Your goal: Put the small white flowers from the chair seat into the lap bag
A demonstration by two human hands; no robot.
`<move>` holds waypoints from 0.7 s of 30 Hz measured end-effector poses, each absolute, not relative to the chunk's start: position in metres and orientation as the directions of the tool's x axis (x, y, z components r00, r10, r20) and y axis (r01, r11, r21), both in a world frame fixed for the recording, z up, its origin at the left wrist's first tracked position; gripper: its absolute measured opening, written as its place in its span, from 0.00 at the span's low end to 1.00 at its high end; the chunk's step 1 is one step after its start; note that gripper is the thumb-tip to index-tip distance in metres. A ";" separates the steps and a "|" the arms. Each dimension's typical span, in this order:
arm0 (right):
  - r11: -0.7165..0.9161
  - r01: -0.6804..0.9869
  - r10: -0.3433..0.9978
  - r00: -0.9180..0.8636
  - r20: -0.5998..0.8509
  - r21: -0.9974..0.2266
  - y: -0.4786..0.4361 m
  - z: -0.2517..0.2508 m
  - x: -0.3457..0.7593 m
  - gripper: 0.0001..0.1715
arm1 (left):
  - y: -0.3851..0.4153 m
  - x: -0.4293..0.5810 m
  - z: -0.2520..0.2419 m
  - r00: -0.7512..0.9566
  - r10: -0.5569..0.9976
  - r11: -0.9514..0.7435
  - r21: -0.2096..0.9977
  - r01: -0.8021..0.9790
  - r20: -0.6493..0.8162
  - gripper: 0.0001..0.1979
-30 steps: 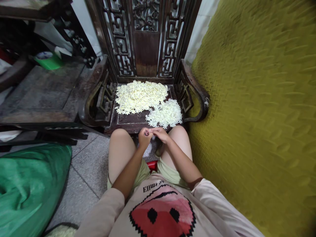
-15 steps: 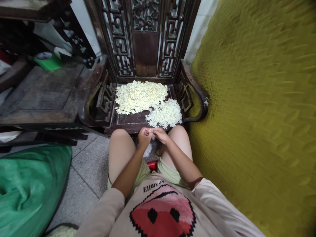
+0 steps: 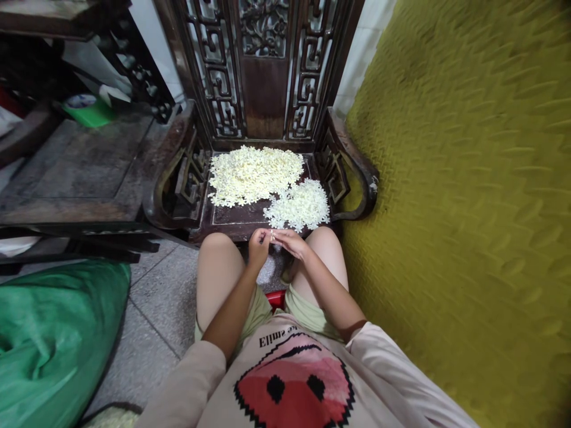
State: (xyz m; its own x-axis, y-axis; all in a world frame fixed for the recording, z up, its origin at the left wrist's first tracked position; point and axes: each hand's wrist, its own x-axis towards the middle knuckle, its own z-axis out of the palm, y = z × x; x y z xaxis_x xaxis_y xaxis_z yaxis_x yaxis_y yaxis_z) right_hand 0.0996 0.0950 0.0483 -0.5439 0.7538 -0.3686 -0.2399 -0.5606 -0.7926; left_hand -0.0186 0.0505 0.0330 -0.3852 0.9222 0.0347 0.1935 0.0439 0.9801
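My left hand [image 3: 259, 246] and my right hand [image 3: 291, 242] meet fingertip to fingertip between my knees, just in front of the chair seat [image 3: 236, 213]. Both hands are closed in a pinch on a tiny pale piece, too small to name. On the seat of the dark carved wooden chair lie two heaps of small flower-shaped pieces: a big cream heap [image 3: 253, 173] at the back and a smaller whiter heap [image 3: 298, 205] at the front right, closest to my right hand.
A yellow-green textured cloth [image 3: 468, 196] fills the right side. A dark wooden table [image 3: 80, 172] stands left of the chair, with a green item [image 3: 89, 110] at its back. A green bag [image 3: 53, 339] lies on the tiled floor [image 3: 156, 315] at lower left.
My hands have shifted only slightly at the fingertips; the left thumb and fingers have turned a little. The heaps are unchanged.
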 end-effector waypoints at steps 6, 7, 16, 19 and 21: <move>-0.556 -0.282 0.775 -0.515 -0.365 -0.782 0.098 0.045 0.102 0.19 | 0.047 -0.020 0.041 -0.359 0.931 -0.010 0.988 0.153 0.065 0.07; -0.558 -0.282 0.777 -0.509 -0.371 -0.781 0.098 0.045 0.102 0.19 | 0.047 -0.020 0.043 -0.361 0.929 -0.017 0.985 0.171 0.079 0.07; -0.518 -0.234 0.802 -0.468 -0.372 -0.822 0.097 0.040 0.100 0.21 | 0.044 -0.016 0.040 -0.357 0.907 -0.038 0.888 0.458 0.223 0.02; -0.472 -0.208 0.826 -0.442 -0.348 -0.857 0.096 0.038 0.099 0.21 | 0.044 -0.013 0.037 -0.350 0.913 -0.021 0.878 0.478 0.212 0.04; -0.445 -0.196 0.845 -0.416 -0.336 -0.874 0.094 0.038 0.098 0.20 | 0.045 -0.011 0.035 -0.336 0.916 -0.030 0.874 0.485 0.218 0.05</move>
State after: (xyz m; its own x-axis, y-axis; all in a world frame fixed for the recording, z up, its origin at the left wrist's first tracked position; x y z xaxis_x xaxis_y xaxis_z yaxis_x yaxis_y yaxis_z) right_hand 0.0979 0.0940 0.0383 -0.4161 0.8448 -0.3365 -0.1961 -0.4447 -0.8739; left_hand -0.0109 0.0448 0.0346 -0.3359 0.9163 0.2181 0.4848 -0.0304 0.8741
